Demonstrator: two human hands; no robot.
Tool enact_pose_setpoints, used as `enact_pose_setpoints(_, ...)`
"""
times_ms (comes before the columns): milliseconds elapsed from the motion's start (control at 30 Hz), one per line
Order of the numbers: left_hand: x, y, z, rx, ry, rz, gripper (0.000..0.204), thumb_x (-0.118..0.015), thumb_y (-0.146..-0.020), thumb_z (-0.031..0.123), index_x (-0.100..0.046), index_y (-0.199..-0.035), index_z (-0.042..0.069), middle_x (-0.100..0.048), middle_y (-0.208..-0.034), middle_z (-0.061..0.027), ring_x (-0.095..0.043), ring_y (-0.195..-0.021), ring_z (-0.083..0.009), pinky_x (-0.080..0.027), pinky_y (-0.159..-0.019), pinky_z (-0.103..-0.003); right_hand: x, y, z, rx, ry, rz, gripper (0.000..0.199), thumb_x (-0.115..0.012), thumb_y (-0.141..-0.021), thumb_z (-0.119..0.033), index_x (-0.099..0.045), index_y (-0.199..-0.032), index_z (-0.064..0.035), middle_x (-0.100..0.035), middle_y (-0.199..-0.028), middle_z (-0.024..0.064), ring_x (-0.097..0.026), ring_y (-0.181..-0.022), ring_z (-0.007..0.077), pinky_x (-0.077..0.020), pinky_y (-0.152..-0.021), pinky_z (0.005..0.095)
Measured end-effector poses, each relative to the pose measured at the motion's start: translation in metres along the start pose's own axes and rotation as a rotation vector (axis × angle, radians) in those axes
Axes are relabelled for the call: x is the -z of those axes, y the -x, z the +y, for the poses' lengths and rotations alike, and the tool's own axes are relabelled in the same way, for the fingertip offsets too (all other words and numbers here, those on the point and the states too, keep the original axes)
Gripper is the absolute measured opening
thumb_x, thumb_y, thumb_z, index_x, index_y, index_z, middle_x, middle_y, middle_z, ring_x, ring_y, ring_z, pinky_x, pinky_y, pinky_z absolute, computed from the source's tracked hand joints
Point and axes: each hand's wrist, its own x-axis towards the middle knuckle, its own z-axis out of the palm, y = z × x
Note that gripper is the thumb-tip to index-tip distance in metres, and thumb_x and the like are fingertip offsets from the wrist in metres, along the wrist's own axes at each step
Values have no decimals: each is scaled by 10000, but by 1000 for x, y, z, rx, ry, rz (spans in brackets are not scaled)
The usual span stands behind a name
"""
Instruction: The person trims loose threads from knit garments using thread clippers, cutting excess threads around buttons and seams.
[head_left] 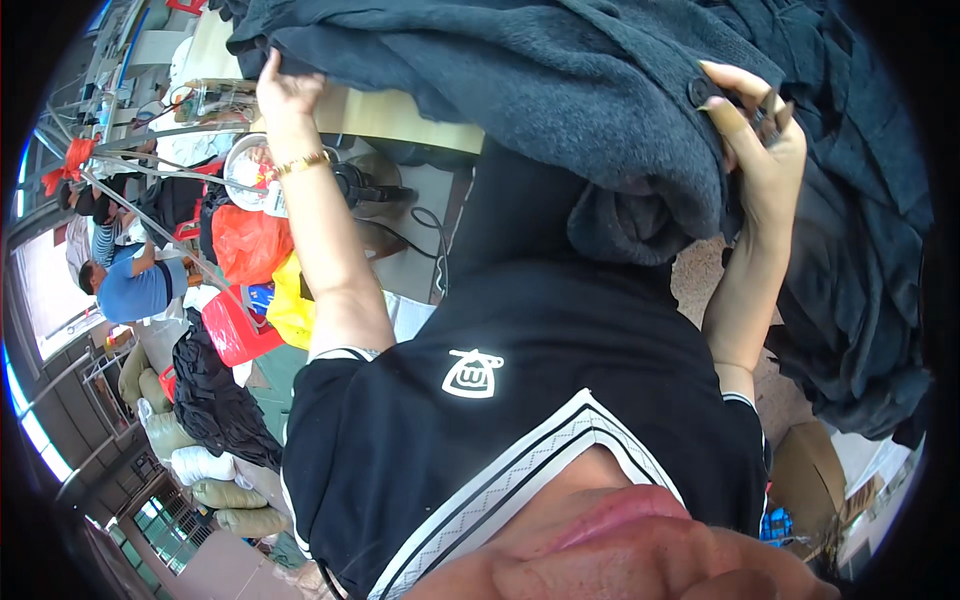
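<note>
A thick dark grey fleece garment [560,90] lies bunched across the top of the view, over the edge of a pale wooden table [400,115]. My left hand [290,90], with a gold bracelet on its wrist, grips the garment's left edge from below. My right hand [760,130] pinches the fabric on the right, fingers closed beside a dark round button [700,92]. Part of the garment hangs down in a roll between my arms. My black shirt with white trim fills the middle.
More dark cloth [850,300] is piled at the right. Red [245,245] and yellow [290,300] plastic bags, a red stool [235,330] and stuffed sacks [210,470] crowd the left floor. A person in a blue shirt [135,285] bends there. A cardboard box [805,475] sits lower right.
</note>
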Motion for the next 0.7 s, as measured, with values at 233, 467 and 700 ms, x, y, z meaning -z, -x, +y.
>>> enact_pose_setpoints(233,-52,75,-3,-1064,-372,56,514,-618,-813,-53,-463,-1297,19,-591,-1181,-133,-532,-1127,-222,-343,-1039,-351,2,3,-6,51,3,-13,260,-701,-799,-42,-691,-1058,-25,-553,-625,-55,-412,-486,-2,-271,-471,158)
enact_pose_setpoints(467,-138,138,-23,-915,-1214,-1006,418,-653,-841,74,-568,-1248,39,-649,-1097,-75,-586,-1089,-206,-334,-1060,-386,14,13,-6,90,-63,-32,317,-575,-867,-37,-598,-1171,52,-655,-1111,159,-454,-519,28,-360,-467,156)
enact_pose_setpoints(700,-117,119,-35,-875,-937,-905,204,-681,-789,-61,-641,-984,-16,-665,-958,-41,-619,-901,-112,-447,-895,-234,37,28,4,-180,107,15,388,-718,-797,-93,-629,-1167,-14,-627,-756,-23,-450,-519,-4,-327,-479,153)
